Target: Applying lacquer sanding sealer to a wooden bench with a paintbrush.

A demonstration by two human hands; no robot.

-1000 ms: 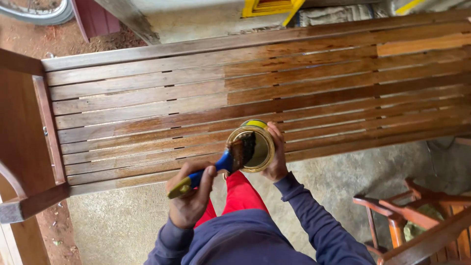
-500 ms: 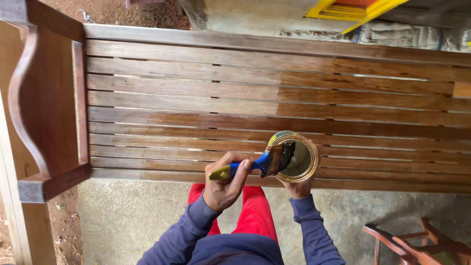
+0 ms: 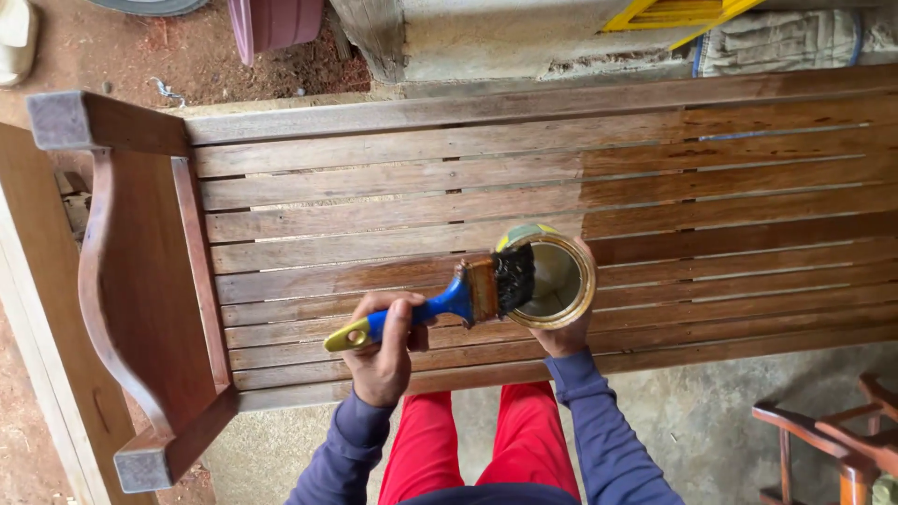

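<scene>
The person stands at the near edge of a long slatted wooden bench (image 3: 393,201), looking straight down on its seat. Their left hand (image 3: 382,344) is wrapped closed around the blue and yellow handle of a flat paintbrush (image 3: 449,301), thumb lying along the top, over the near slats towards the bench's left end. The brush runs up and to the right, and its dark, wet bristles rest over the rim of a small round open metal tin (image 3: 552,278). The right hand (image 3: 564,335) cups that tin from below, fingers curled round its side, holding it above the near slats close to the middle of the bench. The inside of the tin looks pale and glossy.

The right part of the seat is darker and shiny, the left part paler and dull. A curved wooden armrest (image 3: 122,281) closes the bench's left end. Beyond the far edge lies bare earth and a concrete block (image 3: 486,37); part of a wooden chair (image 3: 832,440) shows at the lower right.
</scene>
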